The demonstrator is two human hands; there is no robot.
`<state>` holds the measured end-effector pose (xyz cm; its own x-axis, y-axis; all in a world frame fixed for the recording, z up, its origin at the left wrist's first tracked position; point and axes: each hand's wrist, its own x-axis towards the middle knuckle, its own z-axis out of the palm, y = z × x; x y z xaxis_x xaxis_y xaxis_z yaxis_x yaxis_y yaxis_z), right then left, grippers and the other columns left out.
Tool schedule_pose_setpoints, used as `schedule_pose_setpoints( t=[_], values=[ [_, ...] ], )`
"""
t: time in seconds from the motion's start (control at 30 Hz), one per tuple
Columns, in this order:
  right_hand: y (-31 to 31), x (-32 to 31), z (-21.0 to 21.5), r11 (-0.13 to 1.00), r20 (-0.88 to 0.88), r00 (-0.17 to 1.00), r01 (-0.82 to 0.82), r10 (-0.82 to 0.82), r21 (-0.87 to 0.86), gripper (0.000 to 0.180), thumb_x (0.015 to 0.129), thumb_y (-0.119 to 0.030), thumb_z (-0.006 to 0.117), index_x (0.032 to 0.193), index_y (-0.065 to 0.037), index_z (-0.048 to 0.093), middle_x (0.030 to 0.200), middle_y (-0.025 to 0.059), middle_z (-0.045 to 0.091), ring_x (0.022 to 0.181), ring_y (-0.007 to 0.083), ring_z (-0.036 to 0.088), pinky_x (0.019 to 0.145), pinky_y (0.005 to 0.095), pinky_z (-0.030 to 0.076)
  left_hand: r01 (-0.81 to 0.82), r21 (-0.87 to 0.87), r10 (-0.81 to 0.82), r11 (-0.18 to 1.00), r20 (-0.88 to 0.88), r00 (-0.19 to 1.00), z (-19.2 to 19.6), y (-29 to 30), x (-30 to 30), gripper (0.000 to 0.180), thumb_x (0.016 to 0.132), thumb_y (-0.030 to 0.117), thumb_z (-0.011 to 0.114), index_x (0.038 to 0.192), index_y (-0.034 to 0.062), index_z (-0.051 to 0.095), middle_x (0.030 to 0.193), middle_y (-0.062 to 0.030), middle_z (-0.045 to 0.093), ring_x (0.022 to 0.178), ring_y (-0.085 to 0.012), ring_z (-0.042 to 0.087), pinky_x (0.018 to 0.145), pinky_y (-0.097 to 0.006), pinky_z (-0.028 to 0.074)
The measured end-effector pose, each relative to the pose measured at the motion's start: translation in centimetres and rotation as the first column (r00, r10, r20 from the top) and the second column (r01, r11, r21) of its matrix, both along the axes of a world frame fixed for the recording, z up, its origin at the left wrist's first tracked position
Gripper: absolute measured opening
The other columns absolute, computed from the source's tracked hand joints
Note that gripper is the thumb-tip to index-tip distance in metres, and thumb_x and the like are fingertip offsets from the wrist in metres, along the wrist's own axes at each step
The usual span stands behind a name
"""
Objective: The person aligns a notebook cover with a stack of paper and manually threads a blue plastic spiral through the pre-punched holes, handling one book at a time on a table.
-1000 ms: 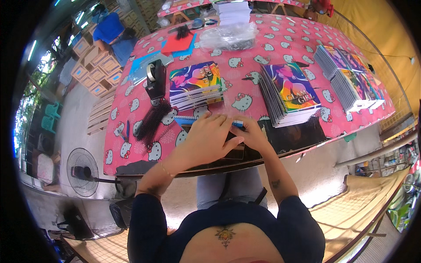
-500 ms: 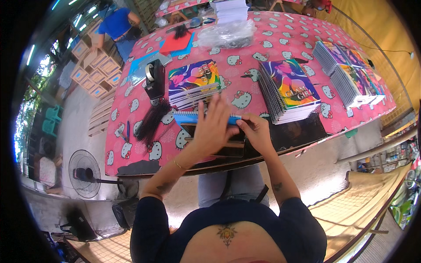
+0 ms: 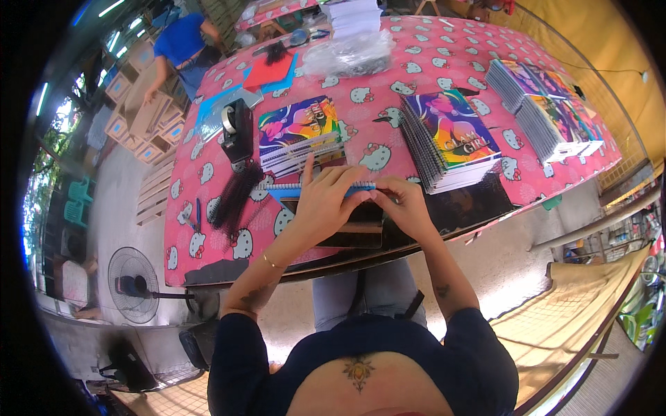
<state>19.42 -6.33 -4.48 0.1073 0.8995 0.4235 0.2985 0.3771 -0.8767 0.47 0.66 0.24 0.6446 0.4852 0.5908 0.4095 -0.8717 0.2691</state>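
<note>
A spiral notebook (image 3: 288,192) with a blue cover stands near the table's front edge, its coiled spine upward. My left hand (image 3: 326,199) straddles the spine, index finger raised, other fingers over the far side and thumb on the near side. At the spine's right end my right hand (image 3: 402,206) pinches the notebook, its thumb close to my left thumb. What lies between the fingertips is too small to make out. Below my hands is a dark, box-like stand (image 3: 361,239). Just beyond the notebook lies a stack of colourful spiral notebooks (image 3: 295,128).
A taller notebook stack (image 3: 454,135) stands to the right, with more stacks (image 3: 548,125) farther right. At left are a black tape dispenser (image 3: 237,135), a bundle of black coils (image 3: 236,197) and a pen (image 3: 198,213). A person in blue (image 3: 182,41) stands by cartons (image 3: 142,114).
My left hand has drawn back toward me along the spine, and its fingers have come down over the coil. My right hand keeps its pinch at the right end. The view has shifted slightly.
</note>
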Motion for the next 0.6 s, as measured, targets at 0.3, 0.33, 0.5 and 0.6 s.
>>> schedule_pose_setpoints(
  t=[0.3,0.33,0.5,0.6],
  values=[
    [2.6,3.1,3.5,0.959,0.025,0.965,-0.258,0.262,-0.117,0.017,0.089,-0.012,0.072,0.098,0.003,0.071,0.080,0.0095,0.070,0.074,0.0146,0.069,0.068,0.0304,0.055,0.005,0.052,-0.003,0.999,-0.021,1.000,-0.4,0.5,-0.3,0.016,0.095,0.023,0.066,0.106,0.0117,0.069,0.095,-0.0028,0.071,0.094,-0.0233,0.066,0.116,-0.056,0.026],
    [2.9,3.2,3.9,0.951,0.059,0.952,-0.294,0.300,-0.098,0.017,0.087,-0.013,0.073,0.095,0.002,0.071,0.078,0.0101,0.069,0.072,0.0162,0.069,0.066,0.0317,0.054,0.001,0.061,0.000,0.998,-0.019,1.000,-0.3,0.4,-0.2,0.016,0.094,0.022,0.066,0.107,0.0117,0.069,0.095,-0.0028,0.071,0.093,-0.0233,0.066,0.114,-0.055,0.029],
    [3.2,-0.5,3.0,0.988,0.314,0.944,0.061,-0.104,0.144,0.019,0.077,-0.015,0.075,0.079,0.000,0.063,0.069,0.0134,0.061,0.062,0.0292,0.063,0.060,0.0400,0.050,-0.068,0.044,0.072,0.997,-0.085,0.994,0.6,-1.4,-0.4,0.019,0.092,0.015,0.067,0.110,0.0079,0.068,0.100,-0.0085,0.070,0.100,-0.0282,0.066,0.102,-0.046,0.042],
    [1.4,0.0,4.0,0.986,0.318,0.933,0.154,-0.167,0.067,0.017,0.083,-0.008,0.073,0.097,0.000,0.067,0.087,0.0129,0.067,0.080,0.0217,0.069,0.071,0.0340,0.053,-0.028,-0.005,0.027,1.000,-0.156,0.987,2.0,-0.9,-1.6,0.020,0.090,0.009,0.066,0.109,0.0045,0.068,0.102,-0.0125,0.070,0.097,-0.0325,0.067,0.091,-0.044,0.049]
  ],
)
